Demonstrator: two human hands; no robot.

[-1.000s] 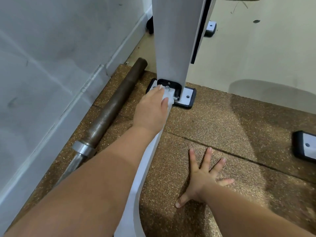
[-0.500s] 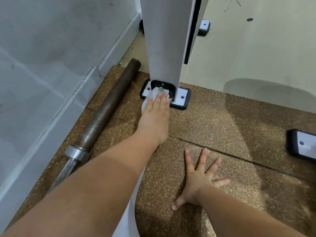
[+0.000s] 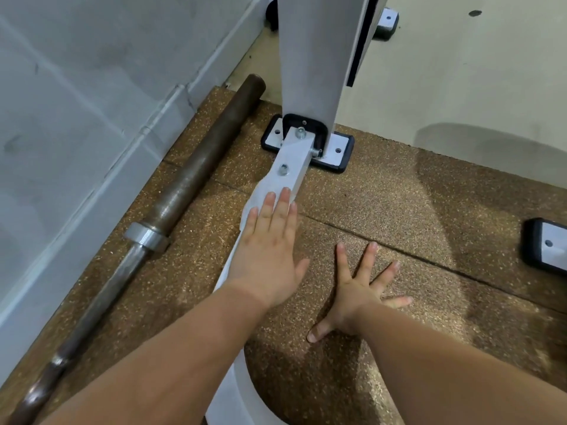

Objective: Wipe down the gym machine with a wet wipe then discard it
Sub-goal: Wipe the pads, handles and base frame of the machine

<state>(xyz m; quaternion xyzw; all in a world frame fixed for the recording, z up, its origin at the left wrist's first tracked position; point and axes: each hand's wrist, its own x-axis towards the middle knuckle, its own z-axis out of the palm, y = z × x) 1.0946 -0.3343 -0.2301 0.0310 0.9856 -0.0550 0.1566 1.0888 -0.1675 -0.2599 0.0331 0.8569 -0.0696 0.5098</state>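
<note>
Wet wipe [image 3: 252,200] pressed beneath the left hand [image 3: 270,250] on the gym machine [image 3: 294,162] base bar.
Left fingers straight and together, the wipe's edge showing beside the little finger; right hand [image 3: 359,289] splayed wide, flat on the floor mat [image 3: 399,210] just right of it; barbell [image 3: 196,176] lies further left.

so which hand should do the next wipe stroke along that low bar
Left. The left hand presses the wet wipe flat on the frame bar. The right hand is spread on the floor mat beside it, holding nothing.
</note>
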